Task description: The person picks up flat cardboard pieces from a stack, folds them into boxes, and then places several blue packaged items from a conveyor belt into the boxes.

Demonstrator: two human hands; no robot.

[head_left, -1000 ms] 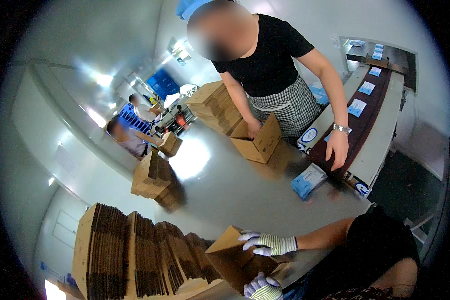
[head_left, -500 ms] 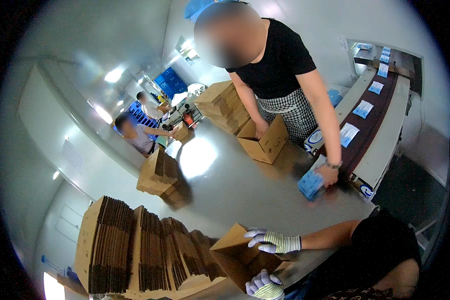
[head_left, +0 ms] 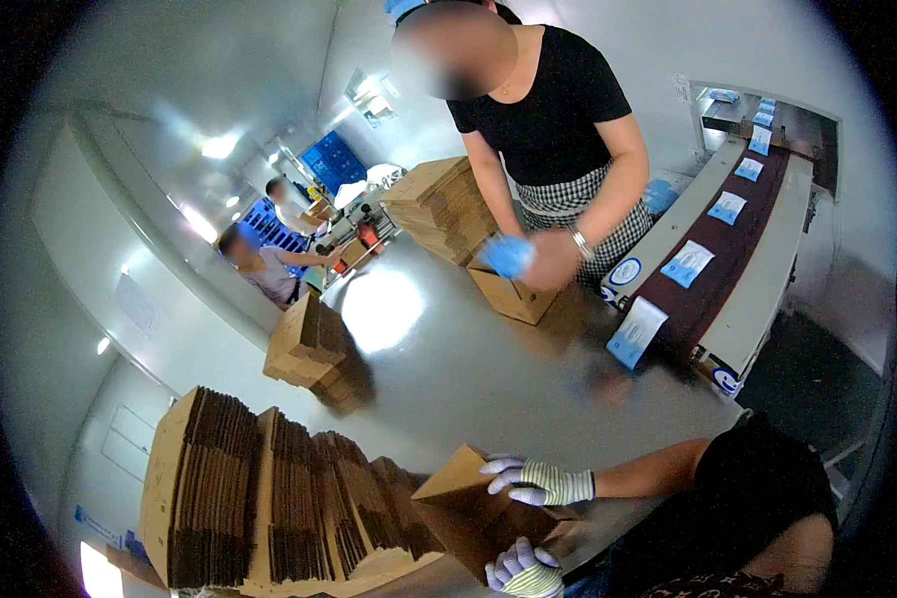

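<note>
Both my hands wear white knit gloves with purple fingers, and both are at an opened cardboard box [head_left: 458, 513] near the table's lower edge. My right hand [head_left: 538, 482] hooks its fingers over the box's upper right rim, its forearm reaching in from the right. Lower down, my left hand [head_left: 524, 570] is closed on the near edge, fingers curled over the cardboard. The box stands tilted with its dark inside showing; no contents can be made out. Directly left of it lean stacks of flattened cardboard boxes [head_left: 289, 488].
Across the metal table [head_left: 439, 369], a co-worker holds blue packets [head_left: 508, 256] over another open box [head_left: 508, 297]. A conveyor [head_left: 733, 259] carries blue-and-white packets on the right. More folded cardboard [head_left: 309, 344] stands on the left, with another stack [head_left: 439, 204] farther back.
The co-worker's hand has carried blue packets from the conveyor's end to the far box. Packets on the belt have advanced toward the table. My hands have kept their places on the box.
</note>
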